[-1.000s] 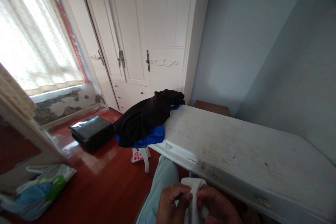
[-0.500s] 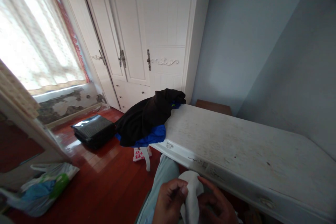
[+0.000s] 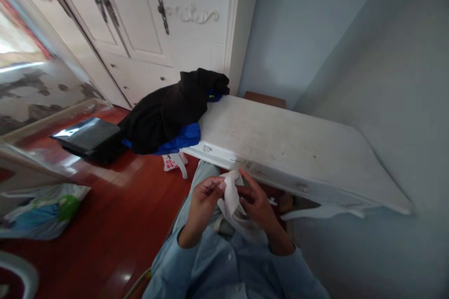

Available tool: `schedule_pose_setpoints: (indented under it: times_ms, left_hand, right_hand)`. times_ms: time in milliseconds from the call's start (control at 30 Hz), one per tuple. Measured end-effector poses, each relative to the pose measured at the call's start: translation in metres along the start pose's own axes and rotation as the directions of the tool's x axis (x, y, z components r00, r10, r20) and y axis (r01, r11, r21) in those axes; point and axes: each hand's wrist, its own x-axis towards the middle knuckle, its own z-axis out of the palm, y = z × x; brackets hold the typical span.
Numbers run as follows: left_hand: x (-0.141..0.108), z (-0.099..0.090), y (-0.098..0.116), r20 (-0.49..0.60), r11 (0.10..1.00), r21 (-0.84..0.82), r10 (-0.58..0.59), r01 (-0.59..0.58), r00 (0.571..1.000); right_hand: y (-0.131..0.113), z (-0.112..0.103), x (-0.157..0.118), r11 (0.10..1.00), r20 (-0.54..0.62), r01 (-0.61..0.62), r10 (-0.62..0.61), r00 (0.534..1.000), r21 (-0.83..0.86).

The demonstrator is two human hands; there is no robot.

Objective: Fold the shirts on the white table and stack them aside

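One white cloth (image 3: 231, 198), two hands on it, held up over the lap just in front of the white surface (image 3: 259, 126). What's changed: compared with half a second ago, the view has tipped down, so the forearms and light blue shirt (image 3: 217, 266) are in the picture and most of the window has dropped out. You also get to see a good length of the cloth trailing toward the shirt. My read is that the handling itself hasn't moved on much: the cloth hasn't been put down.

Left hand (image 3: 205, 196): grip is narrow, thumb and finger pinching the cloth near its top. Right hand (image 3: 257, 203): index finger stretched up by the cloth's top edge, other fingers curled against its side. Can't tell if that grip is actually pinching, since some fingertips are lost behind the fabric.

Other hard bits: the cloth's lower end blurs into the shirt, so no idea what shape it is. The black garment (image 3: 175, 110) covers the surface's left end, with blue fabric (image 3: 185, 138) mostly hidden beneath. The plastic bag (image 3: 45, 212) is cut off at the left, contents unclear.
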Motion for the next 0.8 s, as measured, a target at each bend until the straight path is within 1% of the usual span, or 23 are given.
schedule_pose_setpoints:
  times_ms: [100, 167, 300, 367, 500, 633, 700, 767, 800]
  left_hand:
    - [0.001, 0.0, -0.004, -0.021, 0.999, -0.032, -0.042, 0.041, 0.999]
    - [0.002, -0.003, -0.006, -0.031, 0.999, -0.029, -0.044, 0.043, 0.999]
    - [0.003, -0.009, -0.005, -0.051, 1.0, 0.007, 0.008, -0.007, 0.999]
    - [0.003, -0.011, -0.004, -0.088, 0.999, 0.026, 0.045, -0.043, 0.995]
    - [0.002, -0.01, -0.004, -0.147, 0.994, 0.052, 0.108, -0.101, 0.983]
    - [0.002, -0.007, -0.011, -0.17, 0.995, 0.009, 0.103, -0.103, 0.98]
    - [0.003, -0.008, -0.013, -0.21, 0.994, -0.032, 0.095, -0.104, 0.973]
    - [0.006, -0.012, -0.011, -0.286, 0.985, -0.106, 0.1, -0.135, 0.953]
    - [0.008, -0.017, -0.009, -0.335, 0.976, -0.147, 0.104, -0.161, 0.936]
  right_hand:
    - [-0.001, -0.002, 0.004, 0.999, -0.055, -0.003, 0.001, 0.998, -0.037]
    - [-0.002, 0.0, 0.007, 0.999, -0.107, -0.016, 0.01, 0.994, -0.052]
    - [-0.003, 0.006, 0.012, 0.998, -0.157, -0.012, 0.003, 0.988, -0.056]
    - [-0.005, 0.006, 0.012, 0.998, -0.182, 0.0, -0.011, 0.983, -0.061]
    - [-0.007, 0.001, 0.009, 0.989, -0.242, 0.059, -0.09, 0.966, -0.133]
    - [-0.006, 0.0, 0.001, 0.966, -0.212, 0.143, -0.189, 0.959, -0.216]
    - [-0.006, 0.0, 0.0, 0.955, -0.216, 0.163, -0.218, 0.952, -0.247]
    - [-0.006, -0.005, 0.001, 0.954, -0.3, 0.165, -0.238, 0.924, -0.25]
    - [-0.007, -0.01, 0.003, 0.959, -0.374, 0.159, -0.24, 0.896, -0.235]
